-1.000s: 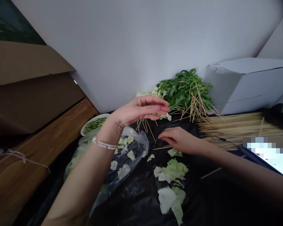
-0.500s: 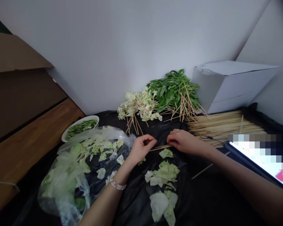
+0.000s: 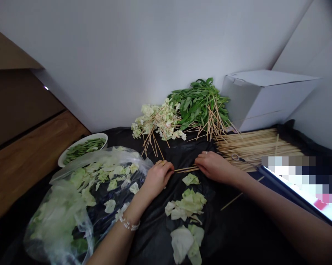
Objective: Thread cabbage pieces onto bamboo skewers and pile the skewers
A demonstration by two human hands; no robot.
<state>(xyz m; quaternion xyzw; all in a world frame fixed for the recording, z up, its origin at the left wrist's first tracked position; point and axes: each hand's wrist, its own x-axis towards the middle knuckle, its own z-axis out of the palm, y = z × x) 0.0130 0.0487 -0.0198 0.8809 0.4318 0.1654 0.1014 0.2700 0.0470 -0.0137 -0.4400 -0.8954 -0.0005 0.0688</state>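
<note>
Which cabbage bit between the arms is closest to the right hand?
The single small piece at the top; the bigger clumps below lie farther away.

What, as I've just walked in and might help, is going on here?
A few thin sticks show between a person's left hand and right hand; the grip is hidden. Loose leaf pieces lie on a black sheet nearer the person, more in a clear bag at left. Behind, dark greens lie heaped with sticks.

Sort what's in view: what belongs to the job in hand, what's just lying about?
Likely in use: thin sticks between left hand and right hand; loose leaves; leaf bag; stick pile.

Apparently lying about: white box; cardboard; lit screen.
</note>
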